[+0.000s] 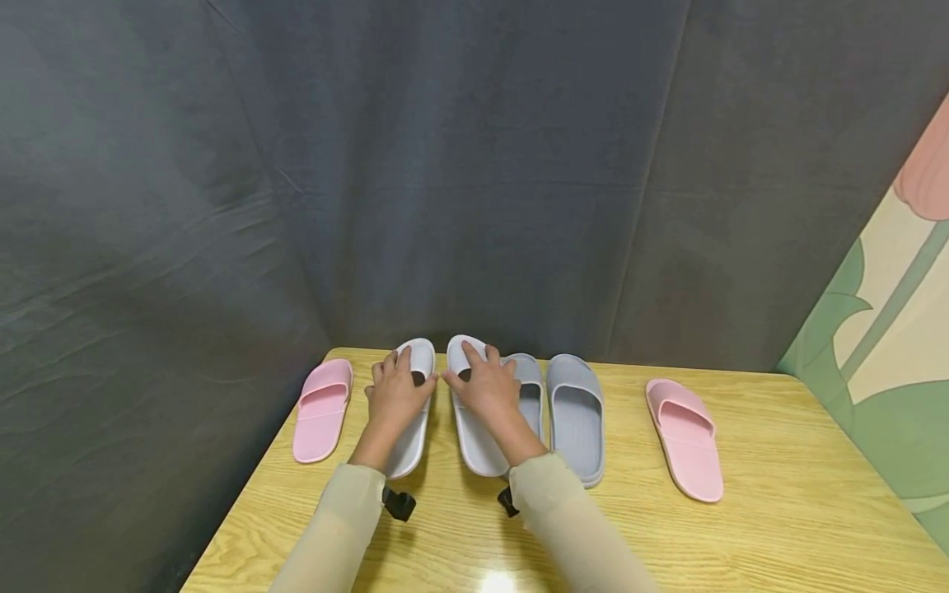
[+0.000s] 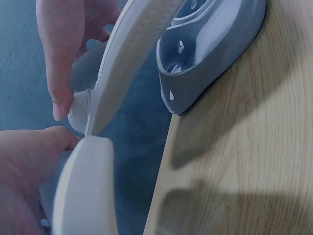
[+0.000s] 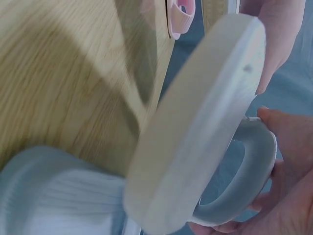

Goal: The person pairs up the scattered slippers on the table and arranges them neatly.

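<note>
My left hand (image 1: 395,395) grips a white slide slipper (image 1: 411,445) by its strap, fingers spread over the top and thumb at the inner side. A second white slipper (image 1: 476,445) is held the same way by my right hand (image 1: 491,394). Both point toward the curtain, side by side with a gap between. In the right wrist view the right-hand slipper (image 3: 190,132) shows its side and sole above the table, casting a shadow. The left wrist view shows both slippers lifted near the back edge, their tips close together.
A pair of grey slippers (image 1: 577,428) stands just right of the right hand, the inner one partly covered by the hand and white slipper. One pink slipper (image 1: 320,432) lies far left, another (image 1: 693,461) to the right. A dark curtain (image 1: 474,181) hangs behind the wooden table (image 1: 801,494).
</note>
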### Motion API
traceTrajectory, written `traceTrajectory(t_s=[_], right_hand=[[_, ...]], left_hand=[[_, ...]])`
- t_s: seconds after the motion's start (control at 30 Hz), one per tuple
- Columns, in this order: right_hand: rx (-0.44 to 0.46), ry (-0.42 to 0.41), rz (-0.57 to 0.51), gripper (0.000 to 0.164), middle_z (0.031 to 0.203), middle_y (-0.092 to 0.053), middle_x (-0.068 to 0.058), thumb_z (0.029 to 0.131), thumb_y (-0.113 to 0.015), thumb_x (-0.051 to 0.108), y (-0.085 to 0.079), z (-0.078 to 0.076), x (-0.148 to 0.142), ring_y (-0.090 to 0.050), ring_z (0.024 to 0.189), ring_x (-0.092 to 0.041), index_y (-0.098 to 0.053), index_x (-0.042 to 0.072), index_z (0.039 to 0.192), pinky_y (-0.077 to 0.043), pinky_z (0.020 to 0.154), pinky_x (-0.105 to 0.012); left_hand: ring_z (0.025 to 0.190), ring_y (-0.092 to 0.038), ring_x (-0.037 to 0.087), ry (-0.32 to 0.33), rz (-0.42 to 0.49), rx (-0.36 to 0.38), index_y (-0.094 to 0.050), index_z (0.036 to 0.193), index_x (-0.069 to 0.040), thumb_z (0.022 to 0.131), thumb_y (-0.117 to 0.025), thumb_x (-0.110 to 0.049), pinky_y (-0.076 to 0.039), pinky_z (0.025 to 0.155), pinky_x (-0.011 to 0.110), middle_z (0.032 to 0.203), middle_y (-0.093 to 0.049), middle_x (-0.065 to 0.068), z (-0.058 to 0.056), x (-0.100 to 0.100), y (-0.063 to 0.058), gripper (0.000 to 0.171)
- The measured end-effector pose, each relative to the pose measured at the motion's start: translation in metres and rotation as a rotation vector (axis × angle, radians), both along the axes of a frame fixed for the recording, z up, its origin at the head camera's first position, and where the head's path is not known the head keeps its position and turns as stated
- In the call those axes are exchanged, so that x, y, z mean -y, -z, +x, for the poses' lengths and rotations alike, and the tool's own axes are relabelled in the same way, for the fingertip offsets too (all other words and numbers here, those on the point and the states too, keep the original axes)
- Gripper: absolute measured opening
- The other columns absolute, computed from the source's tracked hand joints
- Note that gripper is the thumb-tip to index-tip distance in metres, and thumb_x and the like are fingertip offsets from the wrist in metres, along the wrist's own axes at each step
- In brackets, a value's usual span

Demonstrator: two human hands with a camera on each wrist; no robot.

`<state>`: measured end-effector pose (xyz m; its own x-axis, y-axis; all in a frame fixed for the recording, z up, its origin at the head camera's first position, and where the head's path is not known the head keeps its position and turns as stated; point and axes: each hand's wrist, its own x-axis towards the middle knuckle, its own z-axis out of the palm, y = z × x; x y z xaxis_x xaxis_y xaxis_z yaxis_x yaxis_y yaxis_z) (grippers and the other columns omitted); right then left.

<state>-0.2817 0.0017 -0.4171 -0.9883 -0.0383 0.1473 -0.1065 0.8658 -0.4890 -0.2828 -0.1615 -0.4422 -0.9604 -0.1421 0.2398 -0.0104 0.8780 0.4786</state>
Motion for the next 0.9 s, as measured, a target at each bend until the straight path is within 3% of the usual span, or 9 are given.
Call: traceTrajectory(t_s=[0.9], right_hand=[[0.019,0.001,-0.029,0.067,0.156,-0.041,-0.016,0.093,-0.063,0.059,0.017,-0.007,0.026,-0.038,0.135,-0.055,-0.047,0.031,0.152,-0.047,0.094,-0.064]], left_hand=[[0.137,-0.035,0.046,-0.027,0.026,0.047,-0.037,0.154,-0.004,0.095,-0.064,-0.048,-0.037,0.097,0.072,0.154,-0.038,0.027,0.001,0.013,0.005,0.078]])
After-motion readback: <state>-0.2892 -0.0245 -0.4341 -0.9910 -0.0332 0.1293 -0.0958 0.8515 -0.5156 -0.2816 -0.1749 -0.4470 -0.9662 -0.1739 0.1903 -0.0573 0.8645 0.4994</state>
